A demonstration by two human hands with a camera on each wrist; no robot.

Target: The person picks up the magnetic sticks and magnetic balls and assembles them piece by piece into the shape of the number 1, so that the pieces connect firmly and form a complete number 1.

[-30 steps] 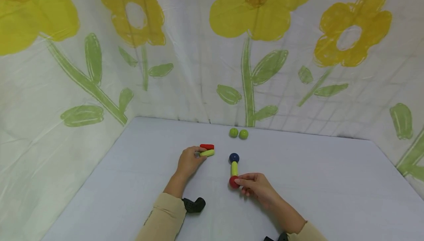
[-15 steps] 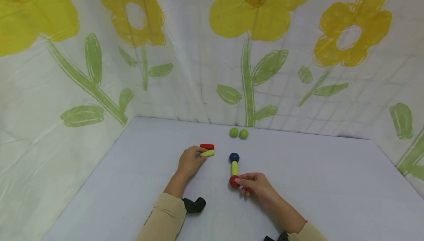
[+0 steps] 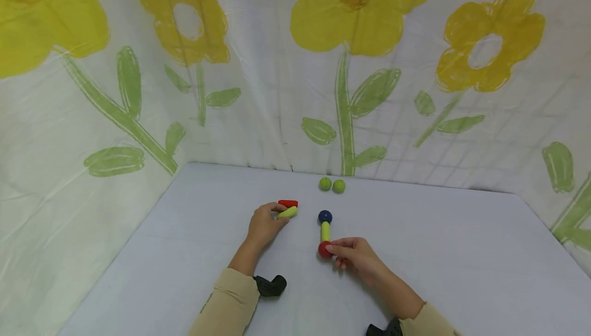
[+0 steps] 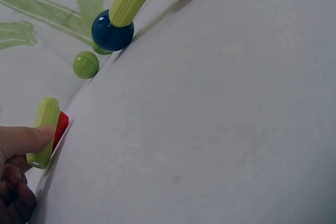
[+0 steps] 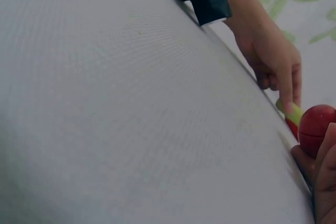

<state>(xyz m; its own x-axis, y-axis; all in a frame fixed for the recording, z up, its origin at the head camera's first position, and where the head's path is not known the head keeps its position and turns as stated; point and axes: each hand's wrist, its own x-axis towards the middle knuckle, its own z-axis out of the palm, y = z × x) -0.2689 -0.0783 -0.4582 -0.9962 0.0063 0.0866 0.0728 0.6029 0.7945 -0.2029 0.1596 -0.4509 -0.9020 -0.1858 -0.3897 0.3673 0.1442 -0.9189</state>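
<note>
My left hand [image 3: 266,224] pinches a ribbed yellow-green rod [image 4: 44,132] between thumb and fingers. Just behind that rod lies a red rod [image 3: 288,203] on the table. With thumb and fingers my right hand [image 3: 359,258] holds a red ball [image 3: 325,250]. A second yellow-green rod [image 3: 325,231] joins the red ball to a dark blue ball [image 3: 325,217], so the piece points away from me like a dumbbell. In the right wrist view, the red ball [image 5: 316,127] shows a groove around it, and the right hand is partly cut off by the frame edge.
Two green balls [image 3: 332,185] sit side by side near the back edge of the white table [image 3: 438,243]. Behind it hangs a white curtain [image 3: 263,95] printed with yellow flowers. A black camera mount [image 3: 271,285] sticks out from the left wrist.
My right hand has shifted the joined balls and rod slightly away from me. The rod in my left hand has risen and tilted a little, its far end now closer to the red rod.
</note>
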